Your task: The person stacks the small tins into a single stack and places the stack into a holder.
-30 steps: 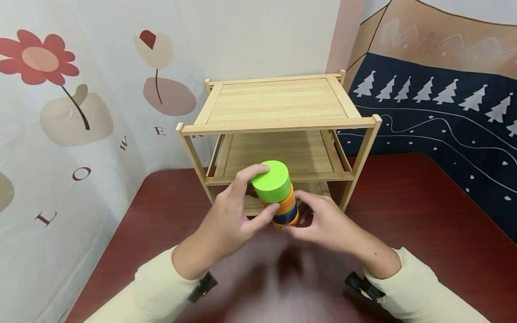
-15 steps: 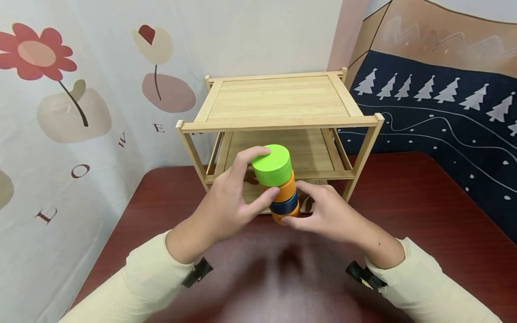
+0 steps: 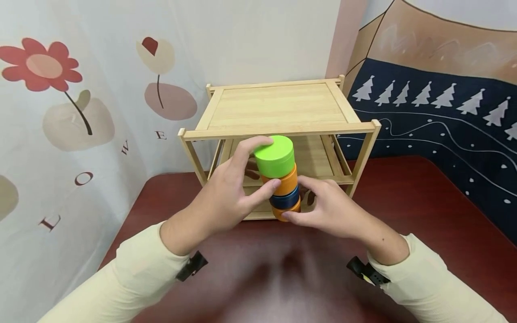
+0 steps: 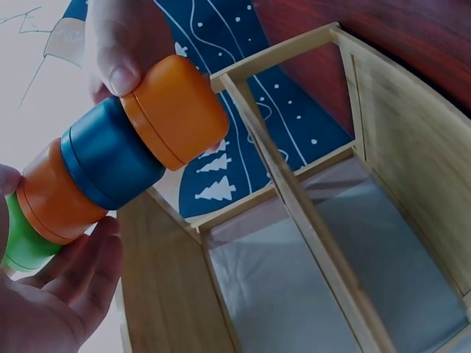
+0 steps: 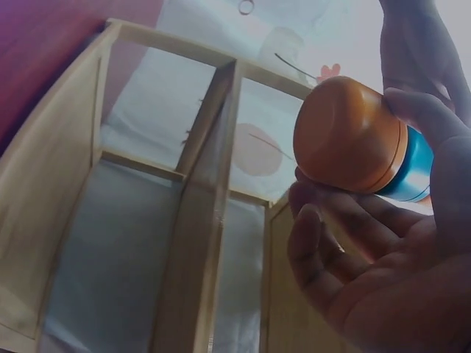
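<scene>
Both hands hold a tilted column of round coloured pieces (image 3: 286, 184) above the table, in front of the shelf. From the top it runs green (image 3: 276, 157), orange, dark blue, orange; the pieces look like small lidded containers. My left hand (image 3: 226, 193) grips the upper part, one finger on the green top and the thumb on the upper orange piece. My right hand (image 3: 333, 208) pinches the lower end, its thumb on the bottom orange piece (image 4: 176, 110). In the right wrist view, that orange piece (image 5: 346, 132) lies between the thumb and curled fingers.
A pale wooden tiered shelf (image 3: 278, 105) stands on the dark red table (image 3: 404, 215) just behind the hands. Behind it hang a white wall cloth (image 3: 250, 40) with flowers and, at the right, a dark blue panel (image 3: 428, 121) with white trees.
Both hands have raised the column in the head view, from the front of the shelf's lower tiers to nearer the top tier's front rail. The grip looks the same.
</scene>
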Demonstrator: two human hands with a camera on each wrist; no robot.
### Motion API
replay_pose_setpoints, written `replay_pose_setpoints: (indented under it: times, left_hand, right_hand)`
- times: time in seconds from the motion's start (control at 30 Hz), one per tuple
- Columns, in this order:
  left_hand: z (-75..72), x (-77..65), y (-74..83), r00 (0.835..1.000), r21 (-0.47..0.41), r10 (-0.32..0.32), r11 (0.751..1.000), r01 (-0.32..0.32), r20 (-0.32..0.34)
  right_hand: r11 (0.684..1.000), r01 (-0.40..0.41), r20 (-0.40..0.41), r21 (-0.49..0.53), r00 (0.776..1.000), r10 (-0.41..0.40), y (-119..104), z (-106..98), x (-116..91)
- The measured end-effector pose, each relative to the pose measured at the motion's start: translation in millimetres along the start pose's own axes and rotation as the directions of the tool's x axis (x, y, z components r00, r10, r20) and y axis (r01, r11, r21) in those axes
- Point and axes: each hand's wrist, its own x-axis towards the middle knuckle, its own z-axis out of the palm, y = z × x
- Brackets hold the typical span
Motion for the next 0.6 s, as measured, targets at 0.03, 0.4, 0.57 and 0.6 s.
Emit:
replay_pose_setpoints:
  times: [0.03,0.4,0.57,0.6]
  left_hand:
    - [-1.3,1.1,0.7,1.0,0.001,-0.002,1.0,0.002,0.01]
    - [-15.7,14.0,4.6,0.997,-0.033,-0.021,0.999,0.024,0.069]
    - [-19.4,19.8,5.4,0.997,-0.04,-0.013,0.999,0.016,0.072]
    - [-20.1,21.0,5.5,0.997,-0.041,-0.012,0.999,0.015,0.074]
  right_hand:
    - [1.0,-0.004,0.003,0.0,1.0,0.004,-1,-1,0]
    - [0.999,-0.032,0.024,-0.014,0.999,0.032,-10,-14,6]
    - [0.999,-0.04,0.032,-0.017,0.999,0.041,-14,-22,9]
    - [0.999,-0.039,0.032,-0.021,0.999,0.04,-14,-23,10]
